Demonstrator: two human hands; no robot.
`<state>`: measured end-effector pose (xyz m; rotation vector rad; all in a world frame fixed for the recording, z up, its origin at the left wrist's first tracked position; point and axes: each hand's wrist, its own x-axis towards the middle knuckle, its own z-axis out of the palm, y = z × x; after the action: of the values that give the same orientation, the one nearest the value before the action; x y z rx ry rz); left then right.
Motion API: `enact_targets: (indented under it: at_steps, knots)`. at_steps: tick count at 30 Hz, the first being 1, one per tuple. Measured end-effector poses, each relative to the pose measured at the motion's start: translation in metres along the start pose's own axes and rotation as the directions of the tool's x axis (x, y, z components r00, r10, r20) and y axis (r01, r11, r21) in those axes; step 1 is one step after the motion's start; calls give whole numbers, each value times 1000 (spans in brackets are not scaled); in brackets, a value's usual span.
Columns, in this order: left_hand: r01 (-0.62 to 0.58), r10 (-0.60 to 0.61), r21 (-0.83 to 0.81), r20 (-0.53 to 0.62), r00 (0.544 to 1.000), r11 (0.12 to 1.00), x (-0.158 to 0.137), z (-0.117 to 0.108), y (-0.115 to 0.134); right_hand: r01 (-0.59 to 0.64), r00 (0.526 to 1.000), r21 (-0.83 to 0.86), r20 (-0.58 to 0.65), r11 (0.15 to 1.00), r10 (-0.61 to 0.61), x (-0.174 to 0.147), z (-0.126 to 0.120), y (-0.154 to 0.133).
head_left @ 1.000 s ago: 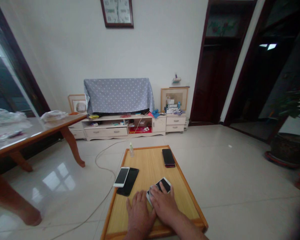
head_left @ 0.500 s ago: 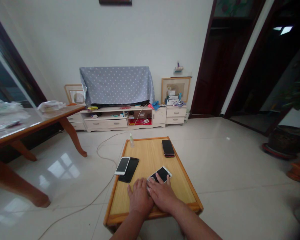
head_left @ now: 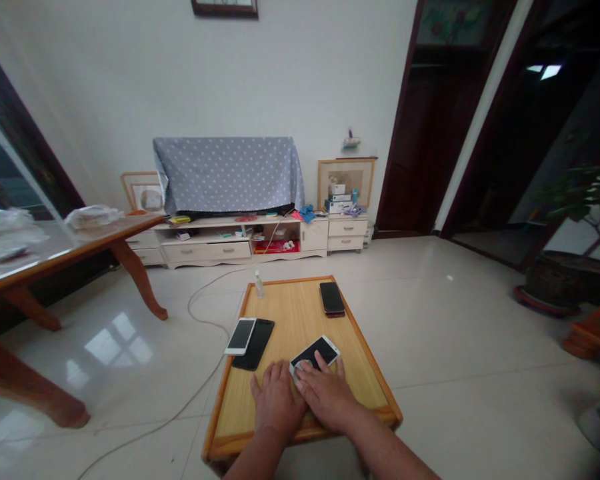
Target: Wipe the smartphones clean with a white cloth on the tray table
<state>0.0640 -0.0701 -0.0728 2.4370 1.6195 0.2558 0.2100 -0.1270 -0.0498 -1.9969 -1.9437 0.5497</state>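
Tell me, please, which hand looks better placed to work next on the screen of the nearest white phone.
Probably the right hand: it partly covers the white phone, while the left hand lies beside that phone, over the wooden table.

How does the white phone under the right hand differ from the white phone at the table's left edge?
The right-hand phone is partly covered by the right hand; the left-edge phone is uncovered. The right-hand phone slants more sideways; the left-edge phone points more away from the person and overlaps a black phone. Both have white borders and dark screens facing up.
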Motion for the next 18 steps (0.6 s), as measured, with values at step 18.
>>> enact_targets:
  at_steps: [18]
  knots:
    - [-4, 4, 18, 12, 1000, 1000, 0, -3, 4, -170, 984, -63, -65, 983, 166, -11, -16, 34]
